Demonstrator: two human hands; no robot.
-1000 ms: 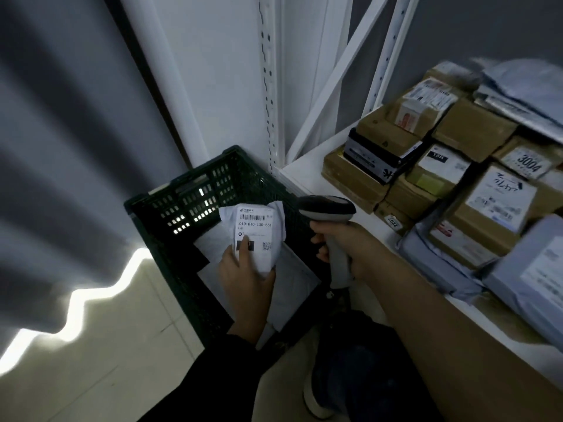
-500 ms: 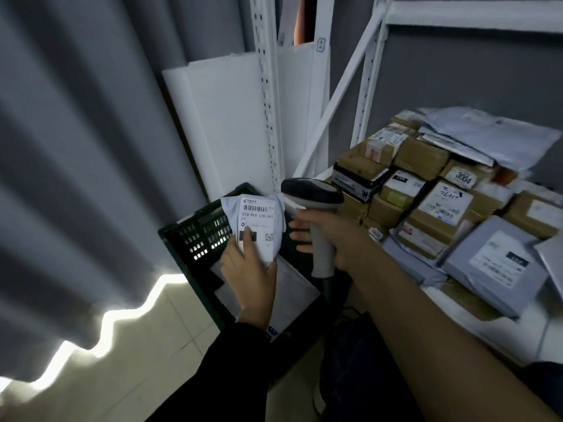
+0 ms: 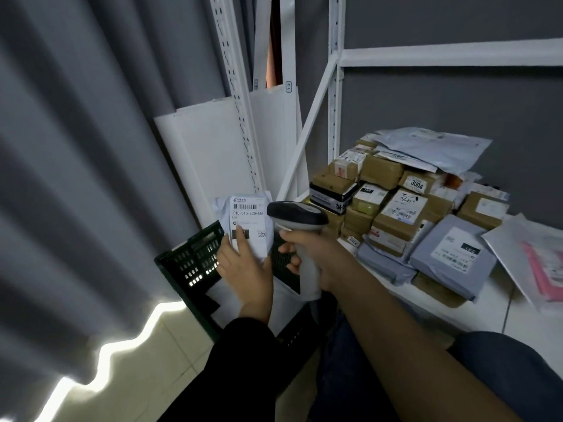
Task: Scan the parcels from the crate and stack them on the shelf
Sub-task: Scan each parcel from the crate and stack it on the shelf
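My left hand (image 3: 243, 266) holds a small white parcel (image 3: 248, 220) upright, thumb pressed on its barcode label, above the dark green crate (image 3: 189, 260). My right hand (image 3: 316, 257) grips a handheld scanner (image 3: 297, 217) just right of the parcel, its head beside the label. White mailers (image 3: 283, 306) lie in the crate under my hands. On the right, the white shelf (image 3: 475, 312) carries a pile of brown boxes (image 3: 396, 214) and grey mailer bags (image 3: 451, 257).
The white shelf upright (image 3: 240, 126) and a diagonal brace (image 3: 307, 132) rise behind the crate. White panels (image 3: 207, 153) lean against the wall. A grey curtain (image 3: 76, 147) hangs on the left over pale floor tiles (image 3: 146, 360). A white envelope with pink print (image 3: 536, 263) lies far right.
My view has tilted up and turned right, showing more of the shelf. Both hands have risen slightly, still holding the parcel and scanner side by side above the crate.
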